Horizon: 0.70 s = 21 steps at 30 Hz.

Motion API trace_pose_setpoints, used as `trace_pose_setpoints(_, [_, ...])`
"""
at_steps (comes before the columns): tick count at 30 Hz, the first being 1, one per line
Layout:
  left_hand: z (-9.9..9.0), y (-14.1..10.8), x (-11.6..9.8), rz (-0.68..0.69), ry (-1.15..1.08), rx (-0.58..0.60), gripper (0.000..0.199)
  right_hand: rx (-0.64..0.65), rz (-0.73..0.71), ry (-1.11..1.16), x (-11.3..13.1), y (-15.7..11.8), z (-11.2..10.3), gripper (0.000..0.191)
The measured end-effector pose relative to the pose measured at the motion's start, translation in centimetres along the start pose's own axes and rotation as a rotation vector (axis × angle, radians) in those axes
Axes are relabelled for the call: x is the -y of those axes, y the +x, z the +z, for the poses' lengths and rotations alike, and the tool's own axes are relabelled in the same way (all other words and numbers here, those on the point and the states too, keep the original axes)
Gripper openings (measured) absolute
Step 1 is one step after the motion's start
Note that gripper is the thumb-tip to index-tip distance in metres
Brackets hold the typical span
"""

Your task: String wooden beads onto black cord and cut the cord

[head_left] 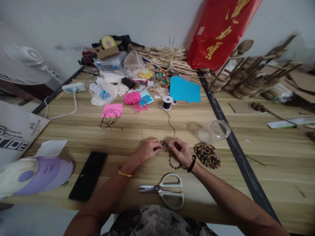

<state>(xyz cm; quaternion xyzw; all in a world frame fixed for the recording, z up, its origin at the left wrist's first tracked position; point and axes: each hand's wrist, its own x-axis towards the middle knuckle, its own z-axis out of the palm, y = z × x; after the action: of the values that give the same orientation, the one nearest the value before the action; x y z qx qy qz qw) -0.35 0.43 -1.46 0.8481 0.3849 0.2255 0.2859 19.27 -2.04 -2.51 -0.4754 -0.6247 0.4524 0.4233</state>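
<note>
Multicoloured small beads point(164, 146) lie between my two hands. My left hand point(150, 149) has its fingers closed at their left edge. My right hand point(179, 150) pinches at their right side, where a black cord point(170, 122) comes down from a spool point(167, 103). Below my right hand a short curve of strung beads point(175, 166) rests on the table. Right of my right wrist is a coiled heap of beads point(207, 155). White-handled scissors point(161, 189) lie partly open nearer to me. What exactly the fingertips grip is too small to tell.
A clear jar point(214, 131) lies on its side behind the bead heap. A black phone point(88, 176) and a purple object point(49, 173) are at the left. Farther back are pink yarn point(132, 98), blue sheets point(185, 89) and bamboo strips point(167, 57); woven bamboo pieces point(248, 86) stand at the right.
</note>
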Motion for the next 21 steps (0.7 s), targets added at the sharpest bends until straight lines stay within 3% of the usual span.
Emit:
trace_pose_setpoints(16, [0.05,-0.04,-0.12,0.024,0.038,0.008,0.014,-0.002,-0.02,-0.013,-0.15,0.05,-0.06,0.024])
trace_pose_setpoints(21, [-0.05,0.03,-0.37,-0.04,-0.022,-0.025,0.01,0.004,-0.02,-0.022,-0.15,0.01,-0.09,0.024])
